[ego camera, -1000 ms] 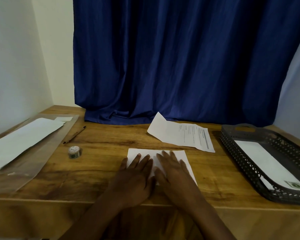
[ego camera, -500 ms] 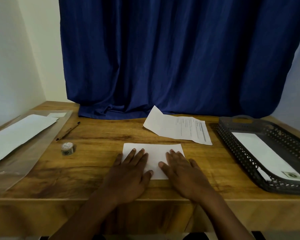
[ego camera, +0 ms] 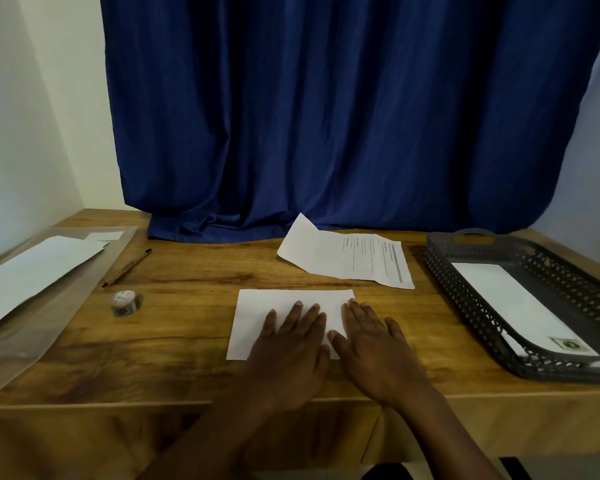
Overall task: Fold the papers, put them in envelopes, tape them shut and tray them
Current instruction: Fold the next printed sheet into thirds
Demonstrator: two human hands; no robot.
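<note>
A: How do the hands lie?
B: Both flat, fingers straight and spread. The left hand (ego camera: pixel 291 344) presses palm-down on the folded paper (ego camera: pixel 284 303); the right hand (ego camera: pixel 374 348) lies beside it, thumb and inner fingers on the paper's right part, outer fingers over its edge onto the worktop (ego camera: pixel 187 341). Neither grips anything.

A: And the paper itself?
B: White, blank side up, lying flat near the front edge of the worktop, about the middle.

A: What lies around it?
B: Just behind, a printed sheet (ego camera: pixel 354 258), its left part creased and raised. To the left, a tape roll (ego camera: pixel 127 303) and, beyond it, a pen (ego camera: pixel 127 268) lying aslant. Further left, a clear sleeve (ego camera: pixel 66 306) with envelopes (ego camera: pixel 32 271) on it.

A: The tray?
B: The dark perforated tray (ego camera: pixel 440 271) sits at the right, well apart from the hands, with a white envelope (ego camera: pixel 513 306) lying in it; there is a small green patch at that envelope's near end.

A: Behind?
B: A blue curtain (ego camera: pixel 326 116), its hem resting on the worktop.
</note>
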